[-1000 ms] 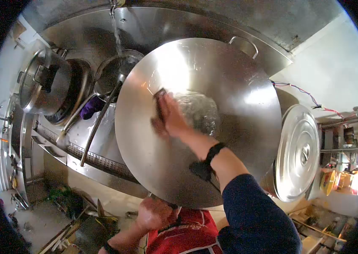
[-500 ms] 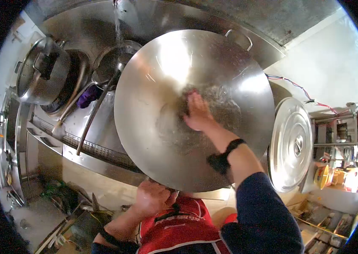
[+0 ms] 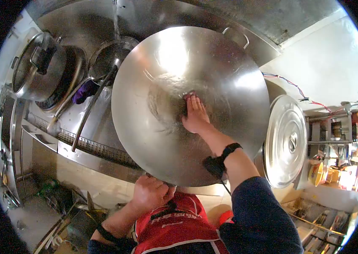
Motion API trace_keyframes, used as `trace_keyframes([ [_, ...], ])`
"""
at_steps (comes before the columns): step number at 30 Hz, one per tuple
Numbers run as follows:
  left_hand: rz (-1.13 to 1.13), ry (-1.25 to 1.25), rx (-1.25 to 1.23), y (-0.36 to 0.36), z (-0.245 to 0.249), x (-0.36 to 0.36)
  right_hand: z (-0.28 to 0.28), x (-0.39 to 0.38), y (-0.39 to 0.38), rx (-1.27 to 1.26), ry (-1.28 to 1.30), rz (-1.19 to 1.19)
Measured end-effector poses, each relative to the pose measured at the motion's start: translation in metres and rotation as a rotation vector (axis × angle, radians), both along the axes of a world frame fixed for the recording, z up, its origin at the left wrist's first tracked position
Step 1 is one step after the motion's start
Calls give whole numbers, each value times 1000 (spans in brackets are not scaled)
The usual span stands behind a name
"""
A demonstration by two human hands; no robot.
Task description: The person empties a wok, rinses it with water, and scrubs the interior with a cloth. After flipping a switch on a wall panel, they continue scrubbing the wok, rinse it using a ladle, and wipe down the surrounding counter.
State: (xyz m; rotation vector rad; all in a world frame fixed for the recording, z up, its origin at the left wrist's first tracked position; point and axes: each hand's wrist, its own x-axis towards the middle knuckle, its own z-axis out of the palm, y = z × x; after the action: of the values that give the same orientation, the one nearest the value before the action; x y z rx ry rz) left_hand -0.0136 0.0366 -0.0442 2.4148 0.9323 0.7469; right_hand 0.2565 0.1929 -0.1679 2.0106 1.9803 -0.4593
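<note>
A large steel wok (image 3: 145, 139) sits tilted before me with a little water moving in its bowl. My right hand (image 3: 196, 114) lies in the middle of it, fingers together, pressing a dark purplish-red cloth or scrubbing pad (image 3: 191, 94) against the metal. Most of that pad is hidden under the fingers. At the wok's near edge my left hand (image 3: 152, 192) is closed in a fist around its near handle, which the fingers mostly cover. The far loop handle (image 3: 237, 37) stands free on the opposite rim.
Water runs from a tap (image 3: 116, 17) into a smaller pan (image 3: 108, 59) at the left. A lidded pot (image 3: 39, 67), a purple cloth (image 3: 85, 92) and long-handled tools (image 3: 92, 112) are on the steel stove. A big round lid (image 3: 287, 142) leans at the right, near loose wires (image 3: 291, 82).
The water in the wok has swirled toward the far left of the bowl. My right hand and the pad stay near the centre, and my left hand keeps its grip. The whole view has shifted slightly.
</note>
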Motion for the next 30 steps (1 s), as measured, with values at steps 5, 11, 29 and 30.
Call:
trace_keyframes([
  [5,-18,72,11,1,1,-1,21,4,-35,-171,33,103],
  [11,-22,28,-3,2,1,-2,24,19,-18,-105,-38,85],
  [29,-41,165,-68,12,1,-5,10,11,9,-74,-267,149],
  [30,-40,165,-68,12,-3,-4,17,10,4,-75,-267,149],
])
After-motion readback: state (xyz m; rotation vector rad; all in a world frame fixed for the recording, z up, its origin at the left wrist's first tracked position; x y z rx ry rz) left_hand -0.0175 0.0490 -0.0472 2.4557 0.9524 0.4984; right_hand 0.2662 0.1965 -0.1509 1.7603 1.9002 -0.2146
